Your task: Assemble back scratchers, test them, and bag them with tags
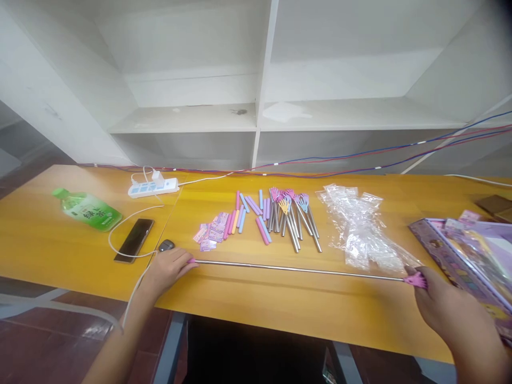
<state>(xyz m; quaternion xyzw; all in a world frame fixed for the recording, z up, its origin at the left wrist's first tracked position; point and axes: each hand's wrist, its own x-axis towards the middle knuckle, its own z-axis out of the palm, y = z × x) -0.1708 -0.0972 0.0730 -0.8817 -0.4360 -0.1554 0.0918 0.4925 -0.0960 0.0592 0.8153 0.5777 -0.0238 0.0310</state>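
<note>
A telescopic back scratcher [296, 270] is stretched long and level above the front of the table. My left hand [170, 268] pinches its pink handle end. At the other end, my right hand [448, 298] is closed around the pink claw head, which partly shows between the fingers. Beyond the rod lies a pile of metal back scratchers [294, 213] with pink, yellow and blue claw heads. Coloured handle tubes [240, 213] in pink, purple, blue and yellow lie left of that pile, beside small printed cards [212, 230].
Clear plastic bags [356, 229] are heaped right of the middle. A printed box [452, 261] with packed items stands at the far right. On the left are a green tea bottle [88, 209], a phone [135, 240], a power strip [154, 188] and a white cable. Shelving [184, 118] rises behind.
</note>
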